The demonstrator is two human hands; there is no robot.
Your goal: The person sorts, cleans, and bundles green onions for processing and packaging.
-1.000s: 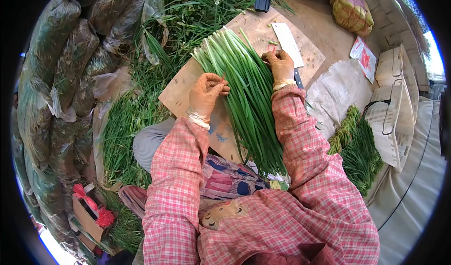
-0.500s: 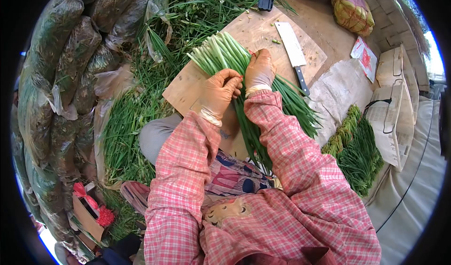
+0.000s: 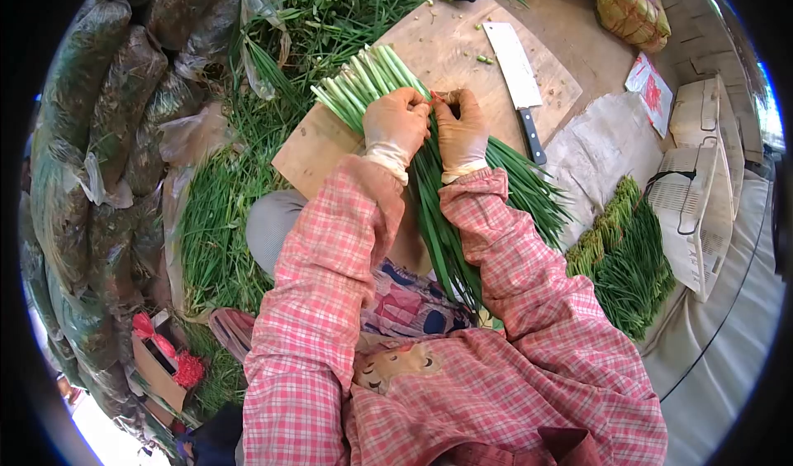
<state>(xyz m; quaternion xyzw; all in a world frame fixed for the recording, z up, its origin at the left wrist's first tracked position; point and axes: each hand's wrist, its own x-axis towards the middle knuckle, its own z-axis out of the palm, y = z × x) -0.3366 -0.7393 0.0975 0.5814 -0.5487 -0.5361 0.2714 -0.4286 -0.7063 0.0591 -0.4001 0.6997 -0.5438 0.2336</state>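
Together now come the left hand [image 3: 396,123] and right hand [image 3: 462,129], fingers pinched at a red tie [image 3: 435,97] over the green stalks [image 3: 357,86], gathered across the board [image 3: 310,156]; whether it's knotted, can't tell, and loose greens [image 3: 219,239] lie unbundled beside the board.

Cleaver [image 3: 514,68] on the wooden board [image 3: 548,53], beside the bundle of green stalks [image 3: 361,86].

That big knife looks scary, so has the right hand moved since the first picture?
Yes. Judged against the cleaver lying on the wooden board, the right hand has moved left, away from it and toward the left hand.
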